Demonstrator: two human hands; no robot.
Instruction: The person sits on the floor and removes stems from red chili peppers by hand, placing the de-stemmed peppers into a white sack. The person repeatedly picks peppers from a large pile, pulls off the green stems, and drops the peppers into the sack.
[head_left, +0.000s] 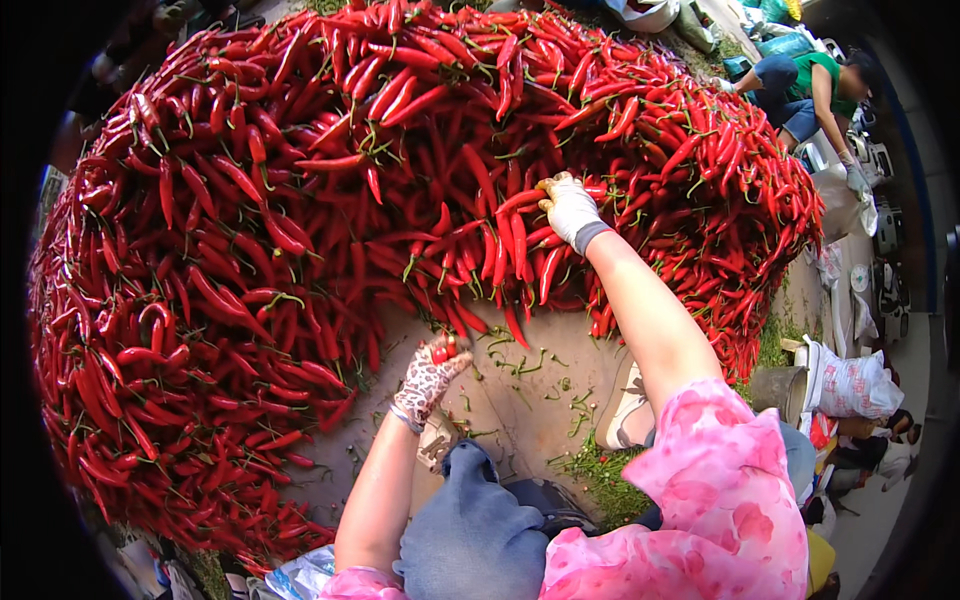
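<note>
A great heap of red chilli peppers (247, 225) with green stems curves around in front of me and down my left side. My left hand (433, 375), in a leopard-print glove, is closed around some red chilli peppers (445, 351), whose ends show at the fingers. It is held low, above the concrete ground (495, 405) at the inner edge of the heap. Farther up and to the right, my right hand (574, 210) wears a white glove with stained fingertips. Its fingers grip a red chilli pepper (521, 201) at the heap's face; more peppers lie against that hand.
Loose green stems (525, 364) litter the ground between my shoes (626, 409). Cut greenery (607, 480) lies by my right leg. A grey bucket (778, 391) and a white woven sack (855, 382) stand at right. Another person (814, 94) bends beyond the heap, handling a pale sack.
</note>
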